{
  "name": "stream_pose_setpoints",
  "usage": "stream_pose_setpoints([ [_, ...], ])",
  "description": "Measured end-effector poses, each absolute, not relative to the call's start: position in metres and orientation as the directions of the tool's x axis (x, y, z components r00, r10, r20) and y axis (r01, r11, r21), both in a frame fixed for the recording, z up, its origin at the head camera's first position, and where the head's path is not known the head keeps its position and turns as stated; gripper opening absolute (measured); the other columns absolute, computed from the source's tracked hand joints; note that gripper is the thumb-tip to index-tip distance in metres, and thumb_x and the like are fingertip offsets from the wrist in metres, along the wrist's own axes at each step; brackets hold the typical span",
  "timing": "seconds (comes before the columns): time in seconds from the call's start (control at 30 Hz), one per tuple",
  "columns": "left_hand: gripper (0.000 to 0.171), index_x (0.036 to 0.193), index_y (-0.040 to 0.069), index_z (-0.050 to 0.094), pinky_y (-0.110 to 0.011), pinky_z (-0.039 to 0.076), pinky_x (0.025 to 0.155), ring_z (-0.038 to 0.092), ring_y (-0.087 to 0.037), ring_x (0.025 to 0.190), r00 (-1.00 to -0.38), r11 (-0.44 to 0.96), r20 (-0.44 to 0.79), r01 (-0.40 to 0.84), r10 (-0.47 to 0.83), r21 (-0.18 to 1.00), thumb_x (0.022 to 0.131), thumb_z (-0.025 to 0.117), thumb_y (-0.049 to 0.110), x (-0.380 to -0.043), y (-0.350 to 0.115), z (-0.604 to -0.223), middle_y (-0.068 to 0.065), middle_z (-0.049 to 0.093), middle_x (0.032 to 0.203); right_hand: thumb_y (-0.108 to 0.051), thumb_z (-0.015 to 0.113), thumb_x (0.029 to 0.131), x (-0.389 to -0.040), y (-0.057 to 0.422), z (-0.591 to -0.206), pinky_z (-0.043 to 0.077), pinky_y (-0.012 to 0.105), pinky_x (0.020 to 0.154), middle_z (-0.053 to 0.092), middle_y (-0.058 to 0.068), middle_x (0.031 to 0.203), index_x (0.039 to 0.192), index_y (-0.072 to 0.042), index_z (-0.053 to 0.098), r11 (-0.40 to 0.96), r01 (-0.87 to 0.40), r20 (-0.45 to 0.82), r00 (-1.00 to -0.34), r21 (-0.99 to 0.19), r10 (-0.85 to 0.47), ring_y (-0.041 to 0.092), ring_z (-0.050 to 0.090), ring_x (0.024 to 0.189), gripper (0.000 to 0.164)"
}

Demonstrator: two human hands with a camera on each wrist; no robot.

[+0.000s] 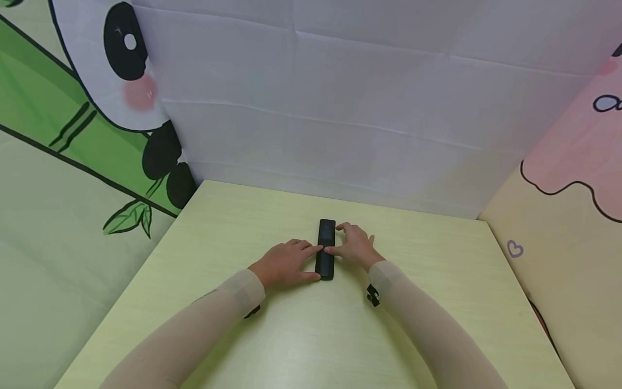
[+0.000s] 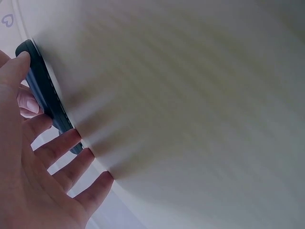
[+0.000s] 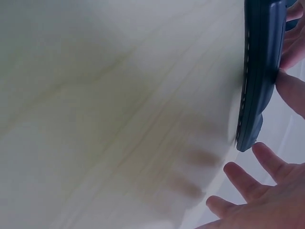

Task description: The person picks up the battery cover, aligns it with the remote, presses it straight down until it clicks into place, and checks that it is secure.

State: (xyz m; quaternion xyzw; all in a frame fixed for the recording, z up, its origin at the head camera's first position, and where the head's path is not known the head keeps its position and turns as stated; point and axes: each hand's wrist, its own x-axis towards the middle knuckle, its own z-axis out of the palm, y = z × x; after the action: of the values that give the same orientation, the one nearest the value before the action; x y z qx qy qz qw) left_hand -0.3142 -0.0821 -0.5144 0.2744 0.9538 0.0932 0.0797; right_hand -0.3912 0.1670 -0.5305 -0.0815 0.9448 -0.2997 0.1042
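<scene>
A long black remote control (image 1: 325,232) lies on the table with its smooth back up. It appears as a dark, curved bar with a small step in the left wrist view and the right wrist view. My left hand (image 1: 286,263) reaches in from the left, thumb on the near end and index fingertip at the middle; the other fingers (image 2: 71,179) are spread beside it. From the right, my right hand (image 1: 357,246) touches the middle of the back with its thumb (image 3: 290,90). Its index fingertip is close by the far end.
Pale wood-grain table (image 1: 252,216) lies all around the remote. A white cloth wall (image 1: 340,119) stands along the far edge, with printed cartoon panels at left and right. A dark cord (image 1: 544,324) runs by the right table edge.
</scene>
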Motion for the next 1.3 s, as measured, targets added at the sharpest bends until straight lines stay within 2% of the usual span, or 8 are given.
stream_pose_setpoints([
  [0.1,0.083,0.181,0.025,0.051,-0.059,0.057,0.132,0.06,-0.038,0.164,-0.836,0.832,-0.102,0.51,0.539,0.218,0.113,0.07,0.068,-0.314,-0.082,-0.514,-0.012,0.065,0.173,-0.055,0.099,0.095,-0.397,0.171,-0.539,0.013,0.094,0.139,0.068,0.024,0.164,0.163,-0.011,0.063,0.805,-0.115,-0.126,-0.965,-0.582,-0.23,0.05,0.056,0.164,0.088],
  [0.23,0.083,0.181,0.025,0.05,-0.059,0.057,0.132,0.06,-0.039,0.164,-0.836,0.832,-0.099,0.511,0.539,0.215,0.113,0.07,0.069,-0.315,-0.082,-0.515,-0.012,0.065,0.173,-0.06,0.099,0.093,-0.401,0.173,-0.543,0.01,0.092,0.141,0.066,0.024,0.168,0.163,-0.013,0.063,0.805,-0.118,-0.116,-0.967,-0.581,-0.225,0.049,0.052,0.167,0.091],
  [0.4,0.084,0.181,0.025,0.05,-0.059,0.057,0.132,0.06,-0.038,0.164,-0.832,0.828,-0.095,0.519,0.546,0.212,0.113,0.069,0.07,-0.317,-0.083,-0.516,-0.012,0.065,0.173,-0.062,0.098,0.093,-0.396,0.173,-0.536,0.003,0.087,0.145,0.053,0.025,0.179,0.165,-0.013,0.061,0.796,-0.101,-0.116,-0.971,-0.596,-0.21,0.053,0.033,0.177,0.095],
  [0.53,0.084,0.181,0.024,0.051,-0.059,0.058,0.131,0.061,-0.039,0.163,-0.827,0.821,-0.096,0.525,0.555,0.224,0.113,0.07,0.07,-0.317,-0.084,-0.516,-0.013,0.066,0.173,-0.062,0.097,0.093,-0.391,0.172,-0.53,0.003,0.087,0.145,0.041,0.024,0.187,0.17,-0.017,0.056,0.796,-0.093,-0.127,-0.969,-0.599,-0.21,0.058,0.016,0.183,0.098],
  [0.8,0.084,0.181,0.024,0.052,-0.059,0.058,0.131,0.061,-0.039,0.163,-0.828,0.822,-0.094,0.522,0.552,0.229,0.112,0.071,0.069,-0.318,-0.083,-0.515,-0.013,0.066,0.172,-0.053,0.092,0.098,-0.382,0.169,-0.52,-0.004,0.085,0.146,0.027,0.023,0.194,0.177,-0.023,0.047,0.771,-0.066,-0.163,-0.963,-0.634,-0.217,0.058,-0.002,0.186,0.096],
  [1.0,0.084,0.18,0.024,0.052,-0.06,0.058,0.131,0.061,-0.039,0.163,-0.832,0.826,-0.094,0.517,0.547,0.226,0.112,0.071,0.069,-0.318,-0.083,-0.516,-0.013,0.066,0.172,-0.054,0.088,0.101,-0.387,0.169,-0.525,-0.005,0.084,0.147,0.02,0.02,0.197,0.181,-0.026,0.041,0.791,-0.047,-0.208,-0.954,-0.61,-0.217,0.056,-0.006,0.186,0.096],
  [1.3,0.083,0.18,0.024,0.052,-0.06,0.058,0.131,0.061,-0.039,0.163,-0.835,0.828,-0.098,0.51,0.542,0.233,0.112,0.072,0.068,-0.316,-0.082,-0.515,-0.013,0.066,0.172,-0.056,0.088,0.101,-0.393,0.172,-0.537,-0.002,0.088,0.144,0.023,0.021,0.196,0.177,-0.026,0.046,0.774,-0.043,-0.209,-0.952,-0.631,-0.223,0.058,-0.001,0.186,0.093],
])
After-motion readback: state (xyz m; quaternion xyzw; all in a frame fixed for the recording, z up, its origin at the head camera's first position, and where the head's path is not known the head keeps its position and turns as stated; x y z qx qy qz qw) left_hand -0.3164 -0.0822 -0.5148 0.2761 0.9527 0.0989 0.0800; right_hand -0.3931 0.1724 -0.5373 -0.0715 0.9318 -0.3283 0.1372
